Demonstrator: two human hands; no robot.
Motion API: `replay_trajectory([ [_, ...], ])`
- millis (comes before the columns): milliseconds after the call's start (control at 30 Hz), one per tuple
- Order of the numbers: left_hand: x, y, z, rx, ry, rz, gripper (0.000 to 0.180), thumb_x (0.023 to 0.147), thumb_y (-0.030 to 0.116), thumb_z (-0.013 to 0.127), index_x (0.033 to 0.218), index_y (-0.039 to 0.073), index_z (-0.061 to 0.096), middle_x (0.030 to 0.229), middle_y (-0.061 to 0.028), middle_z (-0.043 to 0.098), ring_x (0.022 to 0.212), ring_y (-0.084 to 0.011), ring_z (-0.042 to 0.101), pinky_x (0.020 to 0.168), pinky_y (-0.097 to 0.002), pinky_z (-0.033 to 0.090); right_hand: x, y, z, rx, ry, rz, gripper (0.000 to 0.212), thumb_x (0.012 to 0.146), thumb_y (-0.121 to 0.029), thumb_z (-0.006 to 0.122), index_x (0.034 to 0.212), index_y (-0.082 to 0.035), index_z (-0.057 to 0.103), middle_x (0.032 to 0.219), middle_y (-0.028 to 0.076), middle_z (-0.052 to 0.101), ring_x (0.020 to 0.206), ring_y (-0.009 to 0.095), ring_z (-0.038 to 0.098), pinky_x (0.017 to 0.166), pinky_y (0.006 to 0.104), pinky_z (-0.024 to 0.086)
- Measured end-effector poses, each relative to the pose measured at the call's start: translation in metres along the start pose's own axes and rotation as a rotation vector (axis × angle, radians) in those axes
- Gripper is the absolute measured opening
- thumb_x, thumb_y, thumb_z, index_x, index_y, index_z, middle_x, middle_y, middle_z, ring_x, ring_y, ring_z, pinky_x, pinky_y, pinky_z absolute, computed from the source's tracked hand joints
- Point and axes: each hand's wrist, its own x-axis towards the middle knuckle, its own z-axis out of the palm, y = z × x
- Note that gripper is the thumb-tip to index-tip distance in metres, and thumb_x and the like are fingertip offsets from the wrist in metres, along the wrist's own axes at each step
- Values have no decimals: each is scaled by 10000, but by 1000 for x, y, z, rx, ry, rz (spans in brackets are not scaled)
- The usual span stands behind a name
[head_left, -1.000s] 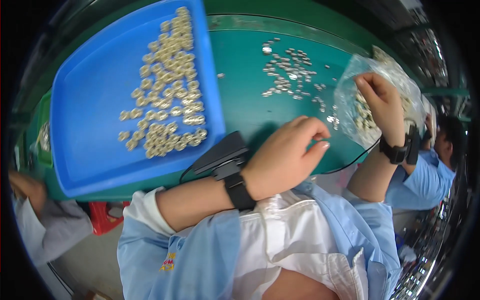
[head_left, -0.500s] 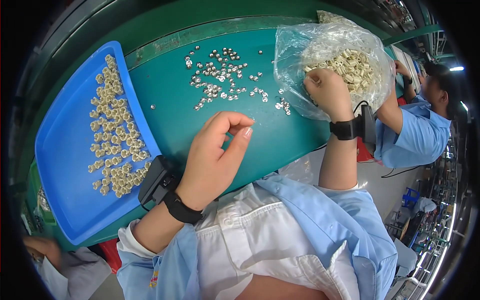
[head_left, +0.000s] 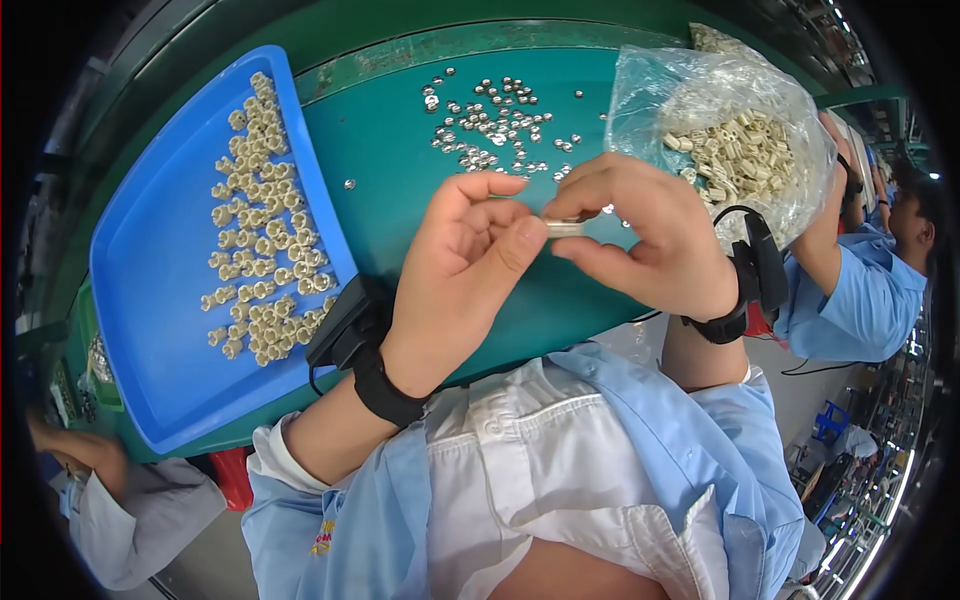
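Above the front of the green table, my two hands meet at a small cream tubular part (head_left: pixel 565 229). My right hand (head_left: pixel 650 235) pinches it between thumb and index finger. My left hand (head_left: pixel 462 265) is closed, its thumb tip and curled fingers at the part's left end; what else they may hold is hidden. Behind the hands lie many small shiny metal nut-like pieces (head_left: pixel 490 125), scattered on the table. A clear plastic bag (head_left: pixel 640 90) at the right holds a heap of similar cream parts (head_left: pixel 745 155).
To the left, a blue tray (head_left: pixel 150 330) carries many cream parts (head_left: pixel 265 240) standing or lying in rough rows. A raised green ledge (head_left: pixel 420 55) borders the table's far side. Co-workers sit at the right (head_left: pixel 860 290) and lower left (head_left: pixel 150 510).
My right hand has come out of the bag and leftward with a cream part, meeting my left hand. The left hand has moved slightly right in view. The whole view has shifted a little.
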Motion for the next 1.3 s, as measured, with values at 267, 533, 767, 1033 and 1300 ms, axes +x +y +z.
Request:
replay_trajectory([
  [267,-1,-3,-9,-69,94,27,194,870,88,534,1029,14,450,914,-37,550,832,-69,506,744,-199,413,17,15,2,-35,35,-23,204,701,-62,669,891,-24,606,806,95,580,737,234,568,631,311,455],
  [533,1,-4,-11,-122,244,120,191,866,65,526,1034,27,444,913,-23,504,817,-58,478,735,-191,394,10,64,16,-376,-92,194,110,733,-45,607,825,-10,558,812,122,551,775,294,540,645,339,438],
  [767,2,-3,-12,-112,246,85,191,865,66,527,1034,30,444,917,-17,491,816,-52,461,731,-186,383,10,70,20,-404,-132,269,75,747,-21,571,791,-4,512,788,137,523,746,314,519,652,357,422],
  [1033,3,-3,-16,-94,249,94,198,872,86,523,1045,34,443,920,-15,492,817,-52,456,731,-192,385,12,65,14,-110,-23,287,19,814,-14,522,824,-4,509,758,72,510,717,192,511,644,273,412],
  [1300,2,1,-16,-74,269,116,191,908,166,477,1044,33,467,860,-5,499,783,-67,466,723,-204,392,30,37,6,364,-66,423,144,847,-52,540,985,-16,559,832,2,548,722,53,493,631,182,396],
])
